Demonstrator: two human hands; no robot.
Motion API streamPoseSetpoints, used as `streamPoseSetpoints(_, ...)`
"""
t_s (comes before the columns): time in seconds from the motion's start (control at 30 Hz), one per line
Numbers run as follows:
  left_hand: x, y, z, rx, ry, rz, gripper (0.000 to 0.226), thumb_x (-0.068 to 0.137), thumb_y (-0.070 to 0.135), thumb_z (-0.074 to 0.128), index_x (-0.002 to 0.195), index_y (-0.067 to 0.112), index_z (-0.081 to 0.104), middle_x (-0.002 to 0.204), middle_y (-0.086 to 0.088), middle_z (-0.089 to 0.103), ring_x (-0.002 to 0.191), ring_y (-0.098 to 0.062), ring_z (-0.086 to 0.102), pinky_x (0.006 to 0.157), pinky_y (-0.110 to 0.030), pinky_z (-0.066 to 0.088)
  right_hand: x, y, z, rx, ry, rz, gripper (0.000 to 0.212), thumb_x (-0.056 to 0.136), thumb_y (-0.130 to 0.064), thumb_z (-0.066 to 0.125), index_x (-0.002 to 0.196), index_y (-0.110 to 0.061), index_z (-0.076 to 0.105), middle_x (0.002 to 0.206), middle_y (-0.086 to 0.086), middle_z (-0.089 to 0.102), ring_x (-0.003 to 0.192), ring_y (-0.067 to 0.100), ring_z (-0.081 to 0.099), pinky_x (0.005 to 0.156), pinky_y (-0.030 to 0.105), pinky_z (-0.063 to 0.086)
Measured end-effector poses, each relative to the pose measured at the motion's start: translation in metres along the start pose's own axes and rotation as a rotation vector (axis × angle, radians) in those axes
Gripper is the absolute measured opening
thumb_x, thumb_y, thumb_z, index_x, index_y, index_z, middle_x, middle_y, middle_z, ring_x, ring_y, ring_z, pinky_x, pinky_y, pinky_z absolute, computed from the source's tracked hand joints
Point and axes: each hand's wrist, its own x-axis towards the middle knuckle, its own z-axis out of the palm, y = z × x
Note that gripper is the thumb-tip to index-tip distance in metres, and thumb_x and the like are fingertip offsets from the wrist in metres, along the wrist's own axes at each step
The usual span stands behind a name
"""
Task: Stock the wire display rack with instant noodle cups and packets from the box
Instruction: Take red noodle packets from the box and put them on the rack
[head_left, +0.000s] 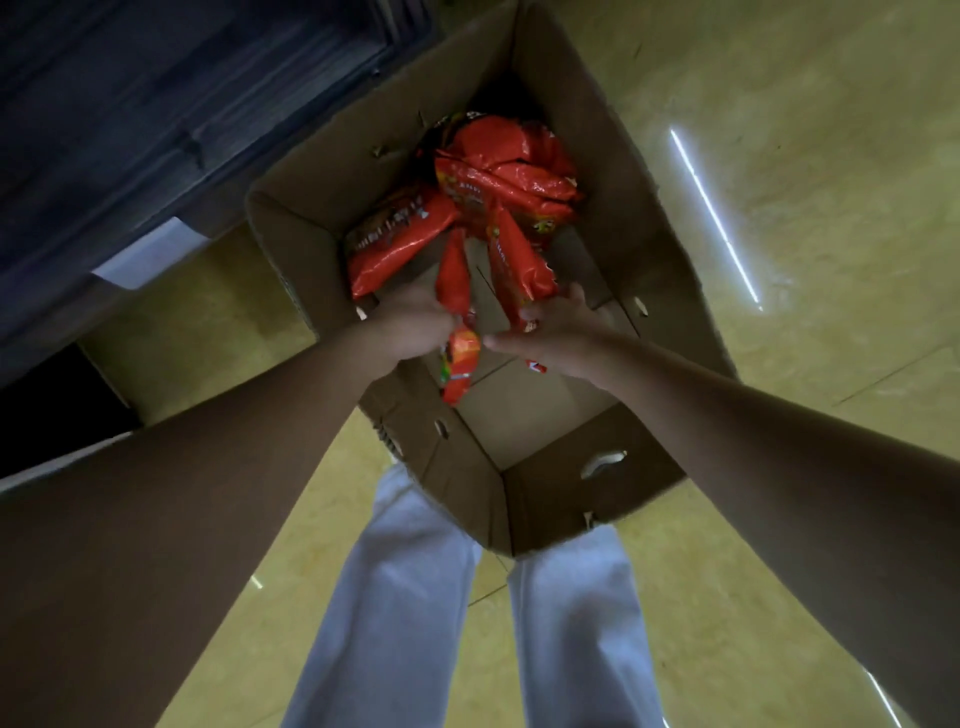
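Over the open cardboard box on the floor, the left hand grips one red packet and the right hand another; lift both straight up, clear of the remaining packets piled farther in.

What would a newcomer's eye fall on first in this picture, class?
The bright red noodle packets heaped at the far end of the open cardboard box on the floor. Next, the two hands inside it: the left hand and the right hand each grip a packet.
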Motion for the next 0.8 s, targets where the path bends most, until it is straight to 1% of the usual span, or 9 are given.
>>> streamPoseSetpoints(0.07,-0.025,0.015,0.008,-0.054,-0.027,-0.002,0.014,0.094,0.014,0.051,0.097,0.007,0.063,0.086,-0.005,0.061,0.082,-0.015,0.057,0.078,-0.028,0.047,-0.018,-0.003,-0.005,-0.030,-0.021,-0.025,0.079,0.080,-0.058,0.061,0.140,-0.010,0.041,0.139,0.011,0.024,0.124,0.027,0.039,0.087,0.023,0.032)
streamPoseSetpoints(0.13,-0.048,0.029,0.017,-0.145,-0.035,-0.024,0.018,0.093,0.014,0.053,0.106,0.005,0.062,0.094,-0.009,0.066,0.087,-0.017,0.063,0.080,-0.029,0.053,-0.038,-0.005,-0.010,-0.100,-0.039,-0.047,0.083,0.075,-0.063,0.062,0.138,-0.012,0.043,0.137,0.012,0.027,0.124,0.028,0.038,0.094,0.025,0.034)
streamPoseSetpoints(0.27,-0.094,0.051,0.033,-0.295,0.013,-0.033,0.033,0.073,0.023,0.064,0.095,0.000,0.070,0.098,-0.018,0.071,0.098,-0.030,0.066,0.094,-0.046,0.050,-0.074,-0.003,-0.024,-0.330,0.003,-0.080,0.081,0.073,-0.064,0.064,0.132,-0.011,0.048,0.131,0.015,0.033,0.122,0.030,0.041,0.102,0.034,0.040)
streamPoseSetpoints(0.33,-0.114,0.060,0.040,-0.385,0.010,-0.017,0.026,0.078,0.016,0.063,0.093,-0.005,0.069,0.101,-0.021,0.069,0.102,-0.032,0.064,0.097,-0.047,0.048,-0.090,-0.001,-0.036,-0.405,0.053,-0.068,0.075,0.077,-0.058,0.065,0.130,-0.009,0.047,0.132,0.016,0.033,0.119,0.031,0.047,0.100,0.037,0.043)
streamPoseSetpoints(0.4,-0.132,0.068,0.047,-0.432,-0.003,0.001,0.012,0.087,0.008,0.058,0.086,0.004,0.070,0.103,-0.018,0.069,0.105,-0.030,0.062,0.100,-0.043,0.047,-0.105,0.000,-0.049,-0.466,0.105,-0.065,0.069,0.081,-0.053,0.064,0.130,-0.008,0.047,0.133,0.017,0.035,0.118,0.032,0.050,0.095,0.038,0.045)
streamPoseSetpoints(0.47,-0.151,0.077,0.051,-0.475,-0.009,0.023,0.014,0.088,0.008,0.058,0.083,0.014,0.070,0.107,-0.015,0.069,0.107,-0.027,0.062,0.099,-0.039,0.047,-0.121,0.001,-0.060,-0.522,0.156,-0.083,0.065,0.084,-0.046,0.064,0.132,-0.005,0.046,0.134,0.017,0.037,0.118,0.033,0.051,0.094,0.039,0.046)
streamPoseSetpoints(0.67,-0.201,0.095,0.045,-0.550,-0.023,0.083,0.027,0.089,0.003,0.055,0.112,0.012,0.062,0.105,-0.008,0.069,0.098,-0.018,0.065,0.084,-0.023,0.050,-0.170,0.005,-0.074,-0.530,0.320,-0.144,0.033,0.096,-0.017,0.049,0.126,-0.002,0.049,0.131,0.015,0.045,0.115,0.032,0.054,0.093,0.038,0.046)
streamPoseSetpoints(0.73,-0.219,0.097,0.037,-0.497,-0.005,0.098,0.026,0.088,0.002,0.056,0.112,0.010,0.063,0.102,-0.008,0.069,0.089,-0.015,0.065,0.071,-0.017,0.051,-0.189,0.003,-0.076,-0.511,0.365,-0.169,0.030,0.096,-0.016,0.049,0.123,-0.004,0.053,0.125,0.014,0.047,0.112,0.030,0.055,0.092,0.036,0.045)
streamPoseSetpoints(0.8,-0.239,0.096,0.029,-0.413,0.025,0.120,0.022,0.088,0.003,0.056,0.108,0.010,0.063,0.097,-0.006,0.067,0.080,-0.012,0.063,0.067,-0.017,0.050,-0.215,-0.001,-0.077,-0.488,0.393,-0.196,0.031,0.095,-0.020,0.050,0.122,-0.004,0.055,0.123,0.012,0.047,0.112,0.029,0.054,0.092,0.036,0.045)
